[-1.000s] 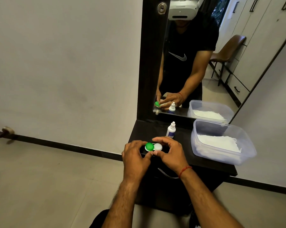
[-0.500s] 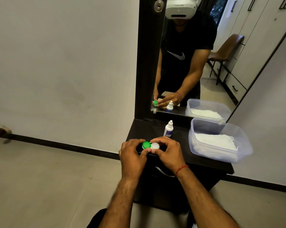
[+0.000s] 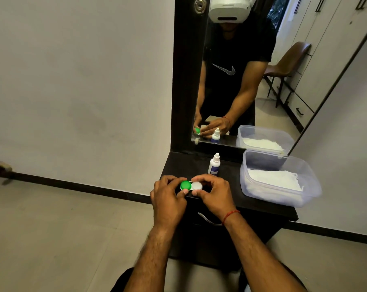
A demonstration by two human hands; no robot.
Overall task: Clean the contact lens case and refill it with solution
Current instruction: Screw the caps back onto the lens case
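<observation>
A contact lens case [image 3: 191, 185] with one green cap and one white cap is held between both hands just above the front left of the dark dresser top [image 3: 262, 204]. My left hand [image 3: 167, 197] pinches the green-cap side with thumb and fingers. My right hand [image 3: 213, 194], a red thread on its wrist, pinches the white-cap side. Both caps are on the case. A small white solution bottle [image 3: 214, 164] with a blue label stands upright just behind my right hand, its cap on.
A clear plastic tub [image 3: 300, 163] holding white tissue sits at the right of the dresser top. A mirror [image 3: 241, 81] in a dark frame rises behind, reflecting me, the bottle and the tub. A drawer handle [image 3: 207, 220] is under my right wrist. Wall and tiled floor lie left.
Both hands have kept hold of the case, their fingers shifting slightly around the caps. The view has tilted a little, and the bottle and tub have not moved.
</observation>
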